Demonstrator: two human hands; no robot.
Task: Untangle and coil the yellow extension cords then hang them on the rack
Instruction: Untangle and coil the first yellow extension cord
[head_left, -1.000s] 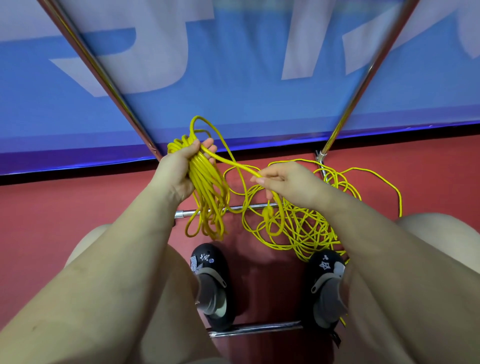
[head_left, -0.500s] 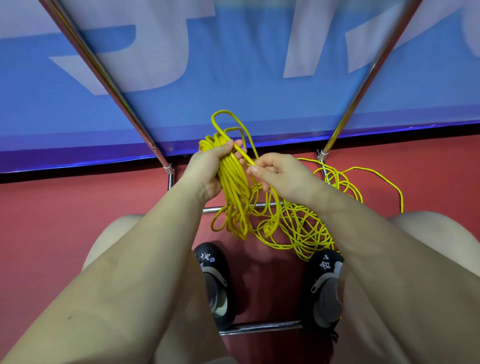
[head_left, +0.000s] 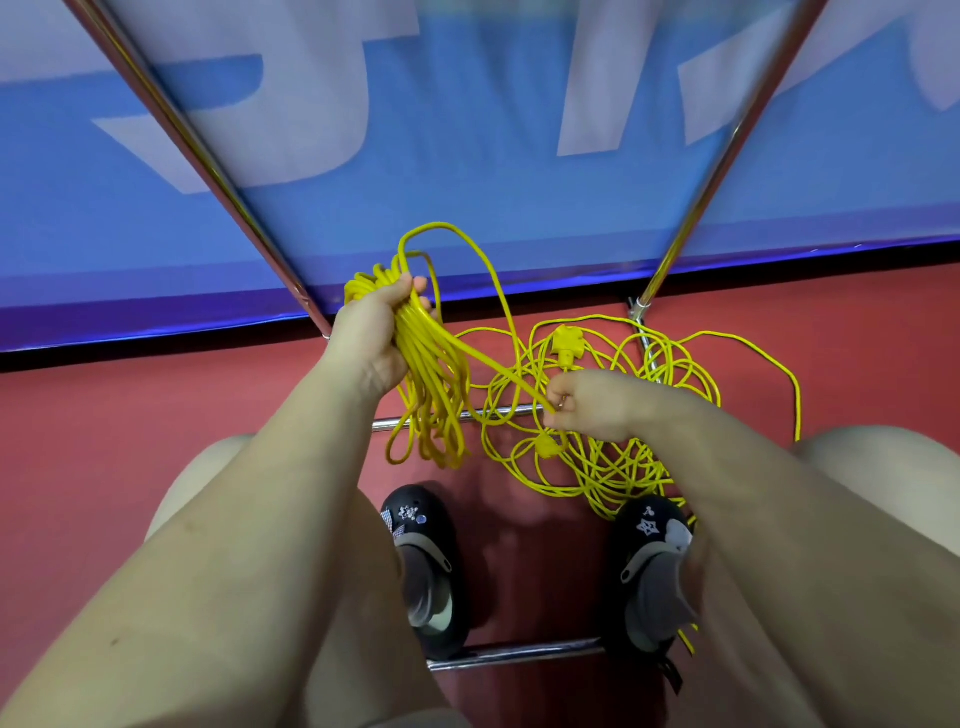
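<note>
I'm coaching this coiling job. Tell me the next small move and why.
Probably bring the right hand up to the left hand and lay its strand on as another loop. The left grips the coil, the right pinches the cord running from it, and the tangle on the floor is still loose.

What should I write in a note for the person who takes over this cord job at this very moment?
Left hand: grips the coiled bundle of yellow cord, loops hanging below the fist.
Right hand: pinches the strand that runs from the bundle toward the pile.
Loose tangle: lies on the red floor over the rack's low bar, with a yellow plug on top.
Done: part of the cord is coiled.
Left: untangle the pile, coil the rest, hang the coils on the rack. Nothing visible hangs there yet.
</note>
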